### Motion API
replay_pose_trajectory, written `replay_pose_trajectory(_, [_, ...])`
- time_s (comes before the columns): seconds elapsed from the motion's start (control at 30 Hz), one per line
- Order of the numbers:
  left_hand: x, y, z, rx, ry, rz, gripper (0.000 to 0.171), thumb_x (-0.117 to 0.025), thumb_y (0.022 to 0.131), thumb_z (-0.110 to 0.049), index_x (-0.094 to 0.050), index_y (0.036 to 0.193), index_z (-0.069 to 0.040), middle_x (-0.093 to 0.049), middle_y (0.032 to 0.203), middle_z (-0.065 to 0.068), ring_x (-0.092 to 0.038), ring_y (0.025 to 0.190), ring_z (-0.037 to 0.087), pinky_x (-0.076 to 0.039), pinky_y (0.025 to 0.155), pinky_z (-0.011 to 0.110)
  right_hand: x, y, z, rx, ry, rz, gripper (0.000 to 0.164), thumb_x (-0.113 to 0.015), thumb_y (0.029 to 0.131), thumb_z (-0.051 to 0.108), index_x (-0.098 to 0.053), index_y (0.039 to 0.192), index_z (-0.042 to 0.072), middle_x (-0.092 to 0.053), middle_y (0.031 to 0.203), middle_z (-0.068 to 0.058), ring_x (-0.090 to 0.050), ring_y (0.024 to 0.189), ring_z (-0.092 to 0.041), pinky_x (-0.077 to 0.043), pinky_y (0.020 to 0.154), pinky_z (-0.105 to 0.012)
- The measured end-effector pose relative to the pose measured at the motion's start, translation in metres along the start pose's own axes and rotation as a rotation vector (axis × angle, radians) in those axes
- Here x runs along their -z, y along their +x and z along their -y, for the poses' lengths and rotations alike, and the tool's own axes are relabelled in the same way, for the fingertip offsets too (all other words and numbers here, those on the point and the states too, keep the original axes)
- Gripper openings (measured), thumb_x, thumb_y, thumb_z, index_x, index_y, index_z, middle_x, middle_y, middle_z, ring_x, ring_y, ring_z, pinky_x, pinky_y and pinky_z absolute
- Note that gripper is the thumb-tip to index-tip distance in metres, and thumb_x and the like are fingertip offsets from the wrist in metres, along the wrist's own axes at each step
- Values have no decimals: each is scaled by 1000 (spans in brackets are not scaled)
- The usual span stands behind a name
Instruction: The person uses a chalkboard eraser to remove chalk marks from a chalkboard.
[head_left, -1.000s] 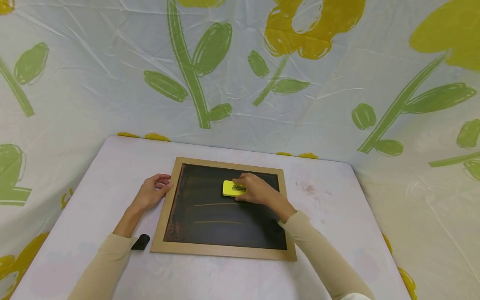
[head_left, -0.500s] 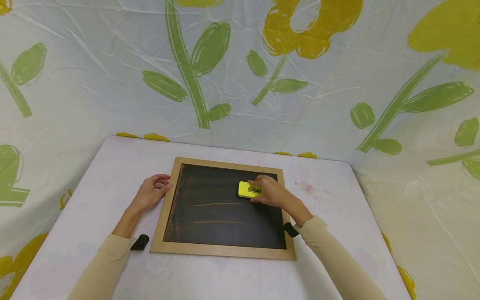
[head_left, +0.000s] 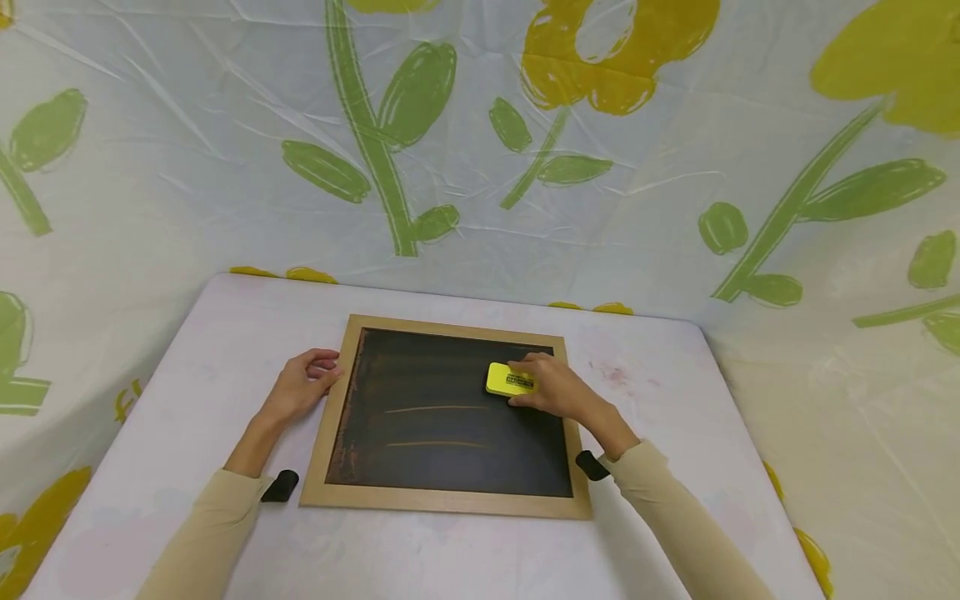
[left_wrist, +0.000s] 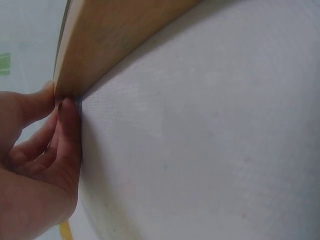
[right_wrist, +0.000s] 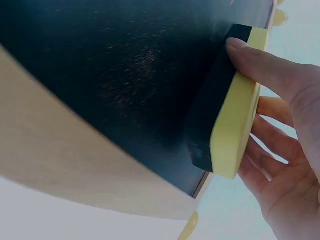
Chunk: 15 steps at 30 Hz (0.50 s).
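Observation:
A small chalkboard (head_left: 450, 425) with a light wooden frame lies flat on the table. My left hand (head_left: 300, 387) holds the frame's left side, thumb on its upper edge and curled fingers low against it, as the left wrist view shows. My right hand (head_left: 555, 387) grips a yellow board eraser (head_left: 510, 379) between thumb and fingers. The eraser's black felt (right_wrist: 212, 105) faces the dark board surface in the right wrist view. Two thin yellowish chalk lines run across the board left of and below the eraser, and faint smears show above them.
The pale table (head_left: 675, 517) extends around the board, with a reddish stain (head_left: 615, 375) at the right. A flower-printed cloth (head_left: 637, 208) hangs behind and at both sides. Black straps (head_left: 281, 486) show at the wrists.
My right hand has slid the eraser rightward across the upper board, farther in the first half second than in the second. The left hand and the chalkboard stay in place.

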<state>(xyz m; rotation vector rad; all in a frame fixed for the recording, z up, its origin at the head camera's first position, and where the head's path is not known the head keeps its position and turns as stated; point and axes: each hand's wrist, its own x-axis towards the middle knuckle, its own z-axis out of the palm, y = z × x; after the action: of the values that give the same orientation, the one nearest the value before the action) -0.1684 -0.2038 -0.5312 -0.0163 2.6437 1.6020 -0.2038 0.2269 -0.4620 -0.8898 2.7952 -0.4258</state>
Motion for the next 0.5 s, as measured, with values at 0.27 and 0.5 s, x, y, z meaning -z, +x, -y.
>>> replay_pose_trajectory(0.27, [3, 1, 1, -8, -2, 6, 42, -66, 102, -14, -56, 135, 10, -62, 113, 25, -63, 94, 28, -54, 68, 20, 4, -12, 5, 2, 41, -33, 64, -87, 84, 32, -65, 134, -2, -67, 119, -18, -60, 99, -26, -54, 84, -41])
replay_pose_trajectory(0.5, [2, 2, 2, -12, -3, 11, 41, -66, 102, -13, -56, 134, 10, -62, 112, 25, -64, 93, 27, -54, 67, 21, 1, -22, 9, 4, 50, -23, 61, -88, 84, 29, -66, 133, 0, -67, 119, -16, -60, 100, -25, -55, 87, -41])
